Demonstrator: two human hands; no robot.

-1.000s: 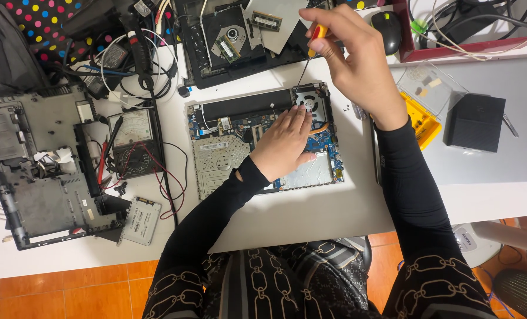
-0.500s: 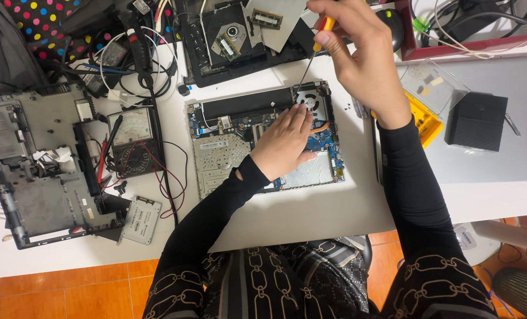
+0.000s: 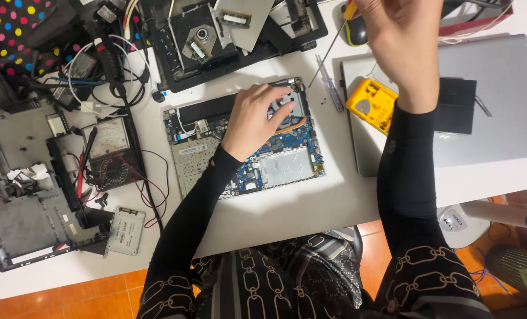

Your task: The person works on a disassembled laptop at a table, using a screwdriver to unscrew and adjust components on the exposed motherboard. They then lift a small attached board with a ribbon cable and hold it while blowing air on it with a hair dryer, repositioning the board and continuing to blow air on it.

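An opened laptop base (image 3: 287, 162) with a blue circuit board and a cooling fan lies on the white table (image 3: 310, 207). My left hand (image 3: 253, 118) rests flat on it, fingers spread over the fan area. My right hand (image 3: 402, 44) is raised to the upper right of the base and grips a screwdriver (image 3: 334, 38) with a yellow handle; its thin shaft slants down toward the table, its tip above the laptop's top right corner.
A second small screwdriver (image 3: 331, 91) and a yellow tool case (image 3: 374, 106) lie right of the base, beside a closed silver laptop (image 3: 499, 106). An analogue multimeter (image 3: 107, 147), cables, a stripped laptop chassis (image 3: 21, 201) and a drive (image 3: 124, 231) are at left. More dismantled parts (image 3: 216, 35) lie behind.
My right hand has lifted and drawn the screwdriver up and to the right, away from the fan. My left hand stays on the board. The camera view shifted.
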